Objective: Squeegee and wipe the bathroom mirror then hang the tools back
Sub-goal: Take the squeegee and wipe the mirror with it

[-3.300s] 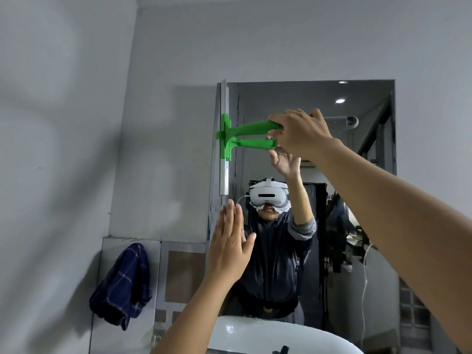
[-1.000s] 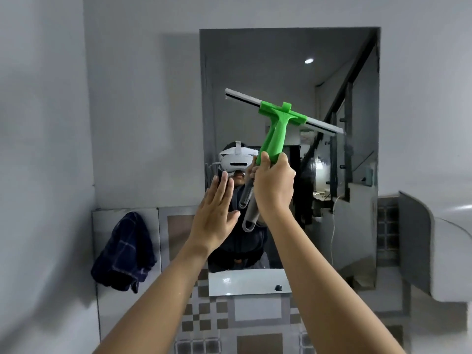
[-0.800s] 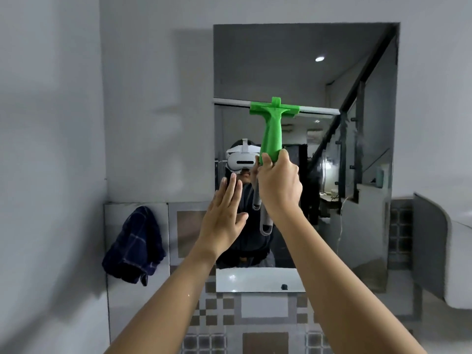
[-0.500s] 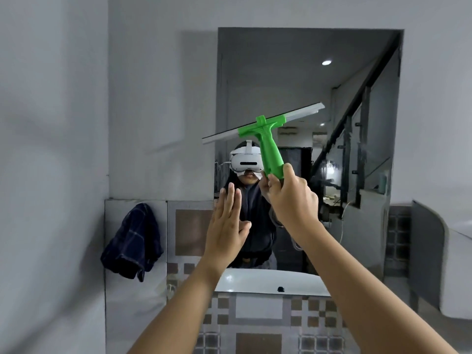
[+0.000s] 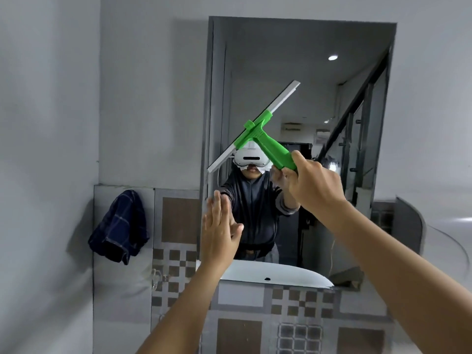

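Note:
The bathroom mirror point(image 5: 293, 72) hangs on the grey wall in front of me. My right hand point(image 5: 313, 185) grips the handle of a green squeegee point(image 5: 265, 143), whose grey blade slants from lower left to upper right across the glass. Whether the blade touches the mirror I cannot tell. My left hand point(image 5: 218, 232) is raised flat with fingers together, by the mirror's lower left edge, holding nothing. A dark blue checked cloth point(image 5: 118, 227) hangs on the tiled wall left of the mirror.
Patterned brown and grey tiles point(image 5: 178, 256) cover the wall below and left of the mirror. A small metal hook point(image 5: 157, 278) sits on the tiles under the cloth. A grey curved fixture point(image 5: 419, 226) juts out at the right. A plain wall closes the left side.
The squeegee turned from level, blade on top, to a steep slant with its right end high. My right hand dropped lower and moved right. My left hand stayed raised and flat.

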Tool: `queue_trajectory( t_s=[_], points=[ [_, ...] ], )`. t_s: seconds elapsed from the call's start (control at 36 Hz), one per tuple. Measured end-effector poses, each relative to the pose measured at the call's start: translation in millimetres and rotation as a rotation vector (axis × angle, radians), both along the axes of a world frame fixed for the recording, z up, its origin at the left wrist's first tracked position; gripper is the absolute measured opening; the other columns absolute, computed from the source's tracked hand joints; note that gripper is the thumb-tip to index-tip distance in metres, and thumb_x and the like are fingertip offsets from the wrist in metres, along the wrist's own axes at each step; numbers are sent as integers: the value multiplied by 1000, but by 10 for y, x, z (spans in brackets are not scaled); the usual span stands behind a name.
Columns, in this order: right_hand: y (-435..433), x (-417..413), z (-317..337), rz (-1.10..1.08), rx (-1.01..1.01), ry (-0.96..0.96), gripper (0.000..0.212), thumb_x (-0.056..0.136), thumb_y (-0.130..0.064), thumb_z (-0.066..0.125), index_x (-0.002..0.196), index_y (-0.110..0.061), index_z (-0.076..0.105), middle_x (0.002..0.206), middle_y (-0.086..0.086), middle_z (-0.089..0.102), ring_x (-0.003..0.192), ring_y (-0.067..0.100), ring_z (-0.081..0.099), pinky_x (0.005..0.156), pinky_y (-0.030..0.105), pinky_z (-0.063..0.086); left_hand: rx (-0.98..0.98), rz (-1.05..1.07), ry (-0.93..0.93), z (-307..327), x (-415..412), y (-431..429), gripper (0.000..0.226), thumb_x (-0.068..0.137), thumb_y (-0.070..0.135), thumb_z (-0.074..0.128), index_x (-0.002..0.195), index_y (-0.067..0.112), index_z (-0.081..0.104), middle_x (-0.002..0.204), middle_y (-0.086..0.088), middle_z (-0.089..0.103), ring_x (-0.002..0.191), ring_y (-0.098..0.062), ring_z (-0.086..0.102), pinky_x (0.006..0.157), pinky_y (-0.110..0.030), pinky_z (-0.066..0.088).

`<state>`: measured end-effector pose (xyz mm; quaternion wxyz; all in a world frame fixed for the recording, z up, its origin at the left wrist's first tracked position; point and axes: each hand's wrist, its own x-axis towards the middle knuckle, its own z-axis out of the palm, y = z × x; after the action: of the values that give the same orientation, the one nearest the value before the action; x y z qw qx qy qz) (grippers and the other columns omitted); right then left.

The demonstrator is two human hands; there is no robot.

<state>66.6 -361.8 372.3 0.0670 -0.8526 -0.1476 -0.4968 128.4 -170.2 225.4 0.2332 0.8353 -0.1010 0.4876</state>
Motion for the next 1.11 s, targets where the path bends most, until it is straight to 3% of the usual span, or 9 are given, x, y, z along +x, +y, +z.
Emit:
queue_trajectory(
  t_s=[0.14,0.44,0.58,0.89,1.11],
  points=[
    [-262,12,57,-40,-72,-63,30,95,-33,42,117,-12,44,88,8,66,69,30,60,57,29,31,18,6,-10,8,-3,6,86,83,28,66,146,8,10,154,-9,-1,141,-25,-3,112,-41,14],
    [-936,-2,38,-82,-108,-88,32,95,-34,41,118,-12,46,92,8,67,73,31,62,58,30,34,37,35,10,-6,59,31,94,82,32,66,146,11,1,155,-9,-2,143,-28,-4,115,-43,9],
    [-1207,-41,-121,-122,-16,-8,30,94,-29,44,118,-11,46,94,12,67,77,34,59,60,31,30,47,61,46,12,45,16,89,88,43,53,145,16,-11,153,0,-19,140,-17,-20,114,-38,0],
    [-1117,-84,-625,-88,243,98,31,95,-32,43,118,-11,45,93,15,65,81,36,58,59,34,37,46,48,69,7,-47,22,90,86,40,56,146,15,-7,154,-1,-15,142,-24,-10,115,-43,10],
    [-886,-84,-952,-23,464,167,21,95,-30,45,109,-14,48,78,4,57,64,27,55,54,33,43,72,56,56,50,-61,21,89,86,34,60,146,12,-1,153,-2,-15,138,-19,-15,113,-37,5]
  ],
)
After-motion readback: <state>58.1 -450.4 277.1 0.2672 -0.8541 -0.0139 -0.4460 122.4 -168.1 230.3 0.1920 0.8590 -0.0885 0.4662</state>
